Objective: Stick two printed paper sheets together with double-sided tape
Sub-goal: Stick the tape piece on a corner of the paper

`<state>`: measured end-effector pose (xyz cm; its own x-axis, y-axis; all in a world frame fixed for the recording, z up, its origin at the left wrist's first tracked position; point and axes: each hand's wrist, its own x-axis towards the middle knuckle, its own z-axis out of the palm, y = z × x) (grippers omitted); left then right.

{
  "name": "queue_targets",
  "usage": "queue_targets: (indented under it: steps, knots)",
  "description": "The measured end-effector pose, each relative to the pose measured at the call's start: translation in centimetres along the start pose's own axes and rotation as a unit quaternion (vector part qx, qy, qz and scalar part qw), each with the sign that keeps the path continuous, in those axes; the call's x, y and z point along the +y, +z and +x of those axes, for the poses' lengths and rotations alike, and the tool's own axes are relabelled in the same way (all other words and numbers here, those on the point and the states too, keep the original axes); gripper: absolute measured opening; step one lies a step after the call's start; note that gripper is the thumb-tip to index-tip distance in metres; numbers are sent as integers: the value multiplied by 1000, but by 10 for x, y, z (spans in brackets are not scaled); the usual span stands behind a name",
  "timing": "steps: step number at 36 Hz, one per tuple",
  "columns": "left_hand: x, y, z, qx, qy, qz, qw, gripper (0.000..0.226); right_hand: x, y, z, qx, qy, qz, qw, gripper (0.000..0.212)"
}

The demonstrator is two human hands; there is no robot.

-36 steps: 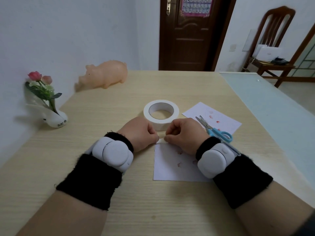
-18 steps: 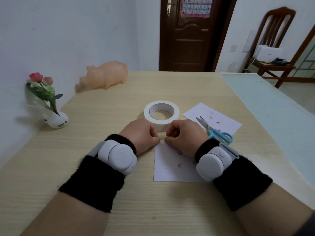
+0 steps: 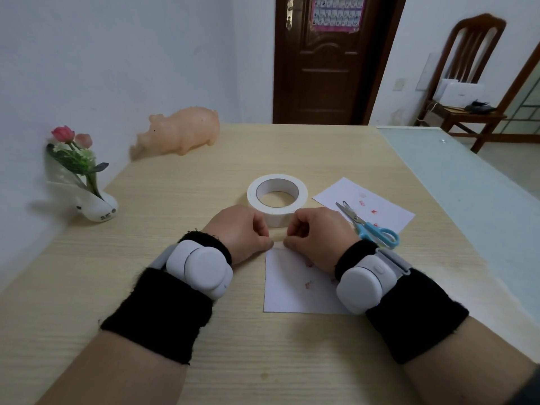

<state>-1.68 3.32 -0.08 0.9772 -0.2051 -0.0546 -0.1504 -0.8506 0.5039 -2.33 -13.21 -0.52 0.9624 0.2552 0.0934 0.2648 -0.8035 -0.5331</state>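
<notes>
At the left edge of the frame a small vase of flowers (image 3: pixel 96 206) leans by the wall, and a peach toy pig (image 3: pixel 181 134) sits further up the table (image 3: pixel 87 273). Centre frame, the left hand (image 3: pixel 242 232) has its fingers curled tight, thumb and forefinger pinching one end of a short strip of tape (image 3: pixel 279 244). The right hand (image 3: pixel 318 235), curled the same way, pinches the other end. That strip sits at the top edge of the near paper sheet (image 3: pixel 295 285), just below the tape roll (image 3: pixel 277 197). Right of centre, blue-handled scissors (image 3: pixel 368 226) lie on the second sheet (image 3: pixel 380 206).
</notes>
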Motion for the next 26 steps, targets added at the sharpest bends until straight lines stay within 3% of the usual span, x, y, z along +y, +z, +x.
queue_targets:
  steps: [16, 21, 26]
  knots:
    - [-1, 0, -1, -3, -11, -3, 1000, 14, 3, -6, -1, 9, -22, 37, 999, 13]
    - [-2, 0, 0, -4, -8, 1, 1000, 17, -5, -2, -4, -48, -88, -39, 994, 17]
    - [-3, -1, 0, -5, -6, -8, 1000, 17, -4, -8, -9, -69, -88, -61, 992, 24]
